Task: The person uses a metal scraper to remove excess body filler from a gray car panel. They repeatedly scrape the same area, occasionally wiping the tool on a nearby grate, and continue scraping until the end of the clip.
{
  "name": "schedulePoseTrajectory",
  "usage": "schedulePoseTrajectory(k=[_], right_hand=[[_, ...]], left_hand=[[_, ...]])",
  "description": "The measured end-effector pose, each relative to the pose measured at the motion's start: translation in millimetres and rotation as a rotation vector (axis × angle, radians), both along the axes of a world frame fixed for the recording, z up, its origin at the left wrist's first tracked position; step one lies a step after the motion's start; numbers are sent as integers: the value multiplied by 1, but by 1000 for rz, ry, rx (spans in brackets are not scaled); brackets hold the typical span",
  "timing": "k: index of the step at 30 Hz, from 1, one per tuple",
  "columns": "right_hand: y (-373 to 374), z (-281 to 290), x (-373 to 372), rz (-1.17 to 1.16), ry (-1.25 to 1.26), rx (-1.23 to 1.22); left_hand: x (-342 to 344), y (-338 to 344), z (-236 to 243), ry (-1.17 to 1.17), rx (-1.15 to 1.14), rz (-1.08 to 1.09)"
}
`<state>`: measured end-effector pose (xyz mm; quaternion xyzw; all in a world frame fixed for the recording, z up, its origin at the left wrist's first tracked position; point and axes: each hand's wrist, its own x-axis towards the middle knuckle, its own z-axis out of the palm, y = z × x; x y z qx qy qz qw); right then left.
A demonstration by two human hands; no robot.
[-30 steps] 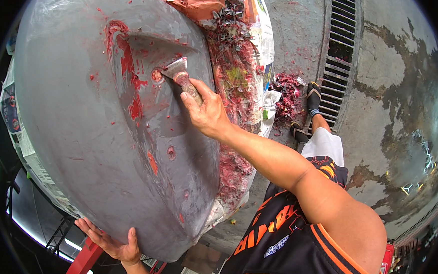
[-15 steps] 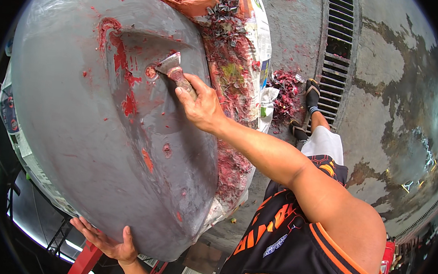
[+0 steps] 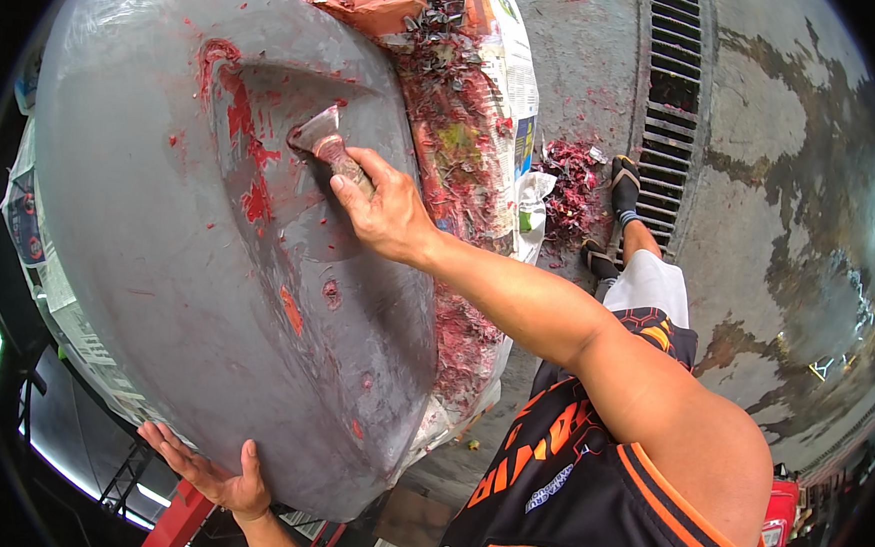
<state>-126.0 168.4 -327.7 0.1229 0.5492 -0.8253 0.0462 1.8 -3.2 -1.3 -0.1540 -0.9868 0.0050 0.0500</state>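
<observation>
Right hand [image 3: 386, 210] clamped around the scraper [image 3: 323, 141], blade flat against the grey panel [image 3: 158, 256] just ahead of the knuckles, among red paint patches [image 3: 241, 121]. Left hand [image 3: 210, 475] spread open under the panel's lower edge, steadying it. Looks big, stiff and probably heavy, best held by that rim.

- The grey panel [image 3: 188, 258] fills nine to twelve o'clock, blocking passage there.
- Red scrapings [image 3: 464, 165] and newspaper [image 3: 513, 108] crowd its one o'clock edge.
- Bare concrete floor [image 3: 783, 194] lies open at three o'clock, beside the drain grate [image 3: 674, 97].
</observation>
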Motion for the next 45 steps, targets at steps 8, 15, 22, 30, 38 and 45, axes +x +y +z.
schedulePoseTrajectory(k=[8,15,22,30,38,45], right_hand=[[7,-3,0,34,-16,-50],[10,-9,0,-11,57,23],[27,-5,-1,75,-3,15],[23,9,23,186,-1,-84],[25,-15,72,340,234,-240],[18,-32,34,309,304,-193]], left_hand=[[1,2,0,-3,-14,41],[1,4,-1,-2,-12,47],[1,3,0,-5,2,53],[1,2,-2,7,10,58],[1,2,1,-18,-10,85],[0,6,-1,-29,30,81]])
